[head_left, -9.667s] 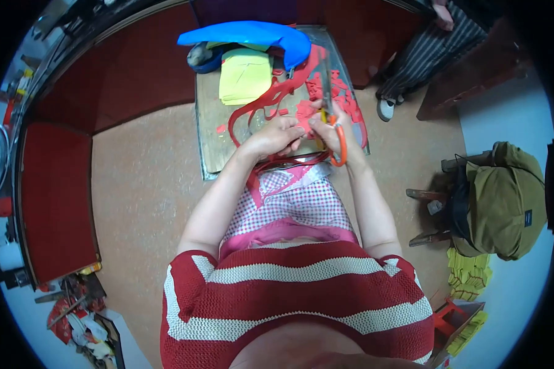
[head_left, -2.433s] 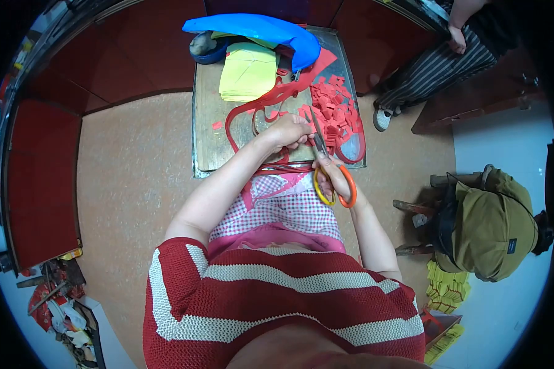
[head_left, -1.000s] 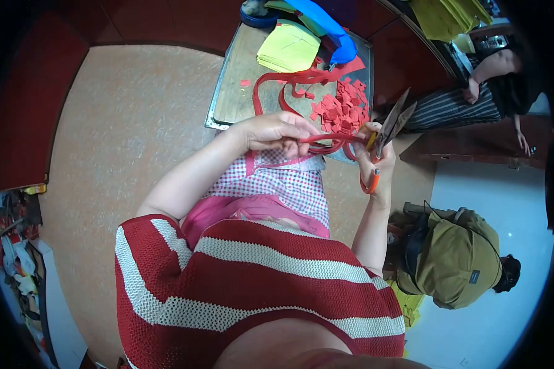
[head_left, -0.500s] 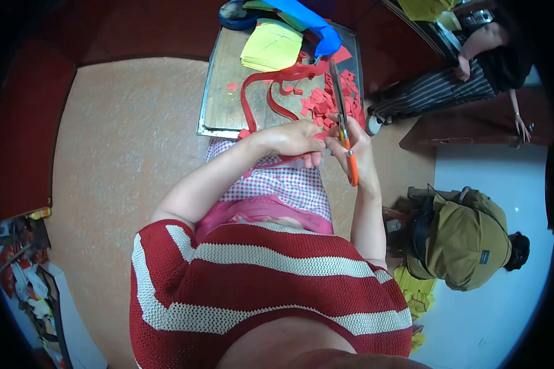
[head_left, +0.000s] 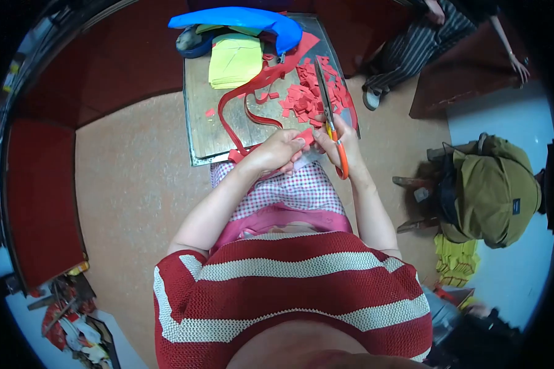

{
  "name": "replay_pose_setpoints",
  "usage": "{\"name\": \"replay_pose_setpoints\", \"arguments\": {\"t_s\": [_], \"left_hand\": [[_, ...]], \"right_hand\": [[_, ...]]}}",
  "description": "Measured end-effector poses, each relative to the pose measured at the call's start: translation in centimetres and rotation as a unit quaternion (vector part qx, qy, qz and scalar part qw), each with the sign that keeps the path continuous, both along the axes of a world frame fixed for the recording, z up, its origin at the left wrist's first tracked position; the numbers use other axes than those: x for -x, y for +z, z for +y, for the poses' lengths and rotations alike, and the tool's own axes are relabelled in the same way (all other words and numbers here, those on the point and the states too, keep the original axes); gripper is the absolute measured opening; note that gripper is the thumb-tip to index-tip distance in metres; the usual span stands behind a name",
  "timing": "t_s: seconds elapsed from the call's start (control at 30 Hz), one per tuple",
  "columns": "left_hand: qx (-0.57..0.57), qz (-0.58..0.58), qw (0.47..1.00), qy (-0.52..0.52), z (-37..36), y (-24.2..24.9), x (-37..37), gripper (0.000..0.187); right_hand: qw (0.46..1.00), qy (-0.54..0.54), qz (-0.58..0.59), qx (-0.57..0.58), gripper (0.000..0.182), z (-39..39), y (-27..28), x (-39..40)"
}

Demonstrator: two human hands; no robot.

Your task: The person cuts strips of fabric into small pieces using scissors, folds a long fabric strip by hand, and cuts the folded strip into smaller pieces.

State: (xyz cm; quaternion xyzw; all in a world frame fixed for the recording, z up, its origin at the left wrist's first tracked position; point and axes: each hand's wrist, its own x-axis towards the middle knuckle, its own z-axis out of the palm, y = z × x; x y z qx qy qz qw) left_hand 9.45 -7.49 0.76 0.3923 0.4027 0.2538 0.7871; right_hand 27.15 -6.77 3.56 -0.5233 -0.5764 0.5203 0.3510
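Partly hidden by the left hand (head_left: 280, 150), the red strip (head_left: 306, 135) seems pinched

In the upper middle of the frame, the worn wooden board with a dull metal rim (head_left: 198, 132) looks matt and scuffed. On it lie small matt red paper squares (head_left: 301, 101), a long thin red paper strip (head_left: 243, 101), a stack of matt yellow paper sheets (head_left: 234, 60) and a glossy blue plastic cover (head_left: 240, 19). The orange-handled scissors (head_left: 331, 120) have smooth steel blades and shiny plastic loops. At right, the olive cloth backpack (head_left: 495, 190) looks soft and matt.
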Motion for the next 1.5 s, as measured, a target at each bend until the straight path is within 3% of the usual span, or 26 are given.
{"name": "replay_pose_setpoints", "arguments": {"t_s": [0.07, 0.1, 0.2, 0.27, 0.43, 0.67, 0.83, 1.03, 1.2, 1.3, 1.4, 1.5], "left_hand": [[-0.011, 0.012, 0.999, 0.028, 0.3, 0.0, 0.1, 0.021], [-0.023, 0.02, 0.997, 0.065, 0.4, 0.1, 0.3, 0.021], [-0.041, 0.049, 0.992, 0.106, 1.4, -0.3, 0.2, 0.022], [-0.05, 0.06, 0.992, 0.1, 1.8, -0.3, 0.2, 0.022], [-0.084, 0.091, 0.991, 0.057, 2.4, -0.4, -0.4, 0.02], [-0.121, 0.139, 0.983, 0.005, 2.8, 0.1, -0.1, 0.02], [-0.092, 0.118, 0.989, 0.012, 4.0, -0.6, 0.0, 0.02], [0.004, 0.047, 0.999, 0.013, 6.4, -1.2, 0.0, 0.019], [0.062, 0.022, 0.998, 0.015, 8.5, -3.1, 0.2, 0.018], [0.14, -0.076, 0.987, -0.002, 9.6, -4.3, 1.0, 0.018], [0.142, -0.127, 0.982, 0.007, 9.2, -3.9, 1.4, 0.019], [0.071, -0.051, 0.996, -0.015, 7.6, -3.3, 0.4, 0.012]], "right_hand": [[0.998, 0.009, -0.057, -0.014, 0.026, 0.1, -1.0, -1.5], [0.999, 0.049, -0.007, -0.002, 0.03, 0.1, -2.6, -2.8], [0.993, 0.106, -0.012, 0.058, 0.04, -2.2, -2.2, -3.9], [0.984, 0.162, -0.031, 0.075, 0.056, -3.2, -3.2, -4.5], [0.97, 0.21, -0.104, 0.06, 0.06, -3.2, -3.7, -4.2], [0.97, 0.195, -0.129, 0.06, 0.063, -2.0, -3.2, -2.8], [0.98, 0.152, -0.125, 0.025, 0.036, -1.1, -4.1, -2.0], [0.985, 0.126, -0.109, 0.032, 0.02, 0.1, -5.4, -2.0], [0.987, 0.102, -0.107, 0.07, 0.017, 0.9, -6.2, -2.0], [0.99, 0.08, -0.072, 0.092, 0.016, 0.7, -7.2, -1.4], [0.993, 0.064, -0.045, 0.085, 0.015, 1.0, -5.5, -1.3], [0.984, 0.037, 0.006, 0.173, 0.015, 1.7, -3.2, -1.7]]}}
